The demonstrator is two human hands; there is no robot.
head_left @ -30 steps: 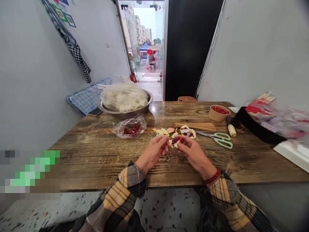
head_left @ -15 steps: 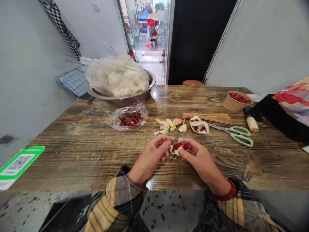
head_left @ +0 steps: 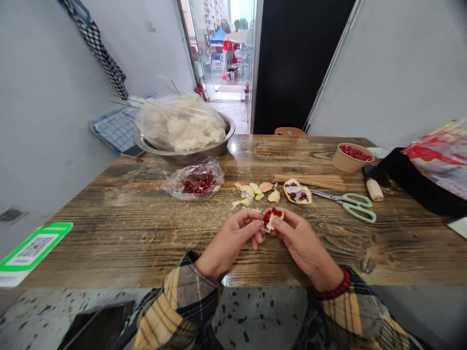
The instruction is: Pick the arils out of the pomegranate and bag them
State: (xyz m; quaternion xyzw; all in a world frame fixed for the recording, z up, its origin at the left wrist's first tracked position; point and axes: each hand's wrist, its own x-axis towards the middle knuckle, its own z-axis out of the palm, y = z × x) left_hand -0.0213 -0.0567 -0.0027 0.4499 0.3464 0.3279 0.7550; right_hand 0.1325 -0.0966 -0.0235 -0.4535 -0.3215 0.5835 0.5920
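Over the near middle of the table, my right hand (head_left: pixel 301 239) pinches a small pomegranate piece (head_left: pixel 270 218) between thumb and fingers. Red seeds show on its upper left, pale pith and yellow rind on its right. My left hand (head_left: pixel 233 238) is closed, its thumb and fingertips against the left side of that piece; some fingertips are hidden behind it. Just beyond my hands lie scraps of yellow peel (head_left: pixel 256 189). A larger pomegranate chunk (head_left: pixel 298 191), with seeds and white membrane, rests cut side up to their right.
Green-handled scissors (head_left: pixel 352 201) lie right of the chunk, below wooden skewers (head_left: pixel 310 181). A clear bag of seeds (head_left: pixel 197 182) stands before a metal basin (head_left: pixel 186 156). Farther right are a paper bowl of seeds (head_left: pixel 352 158) and a wooden-handled tool (head_left: pixel 374 190).
The pomegranate piece has turned in my fingers, its seeds now facing up and left. My hands stay close together around it. The camera view has shifted slightly.
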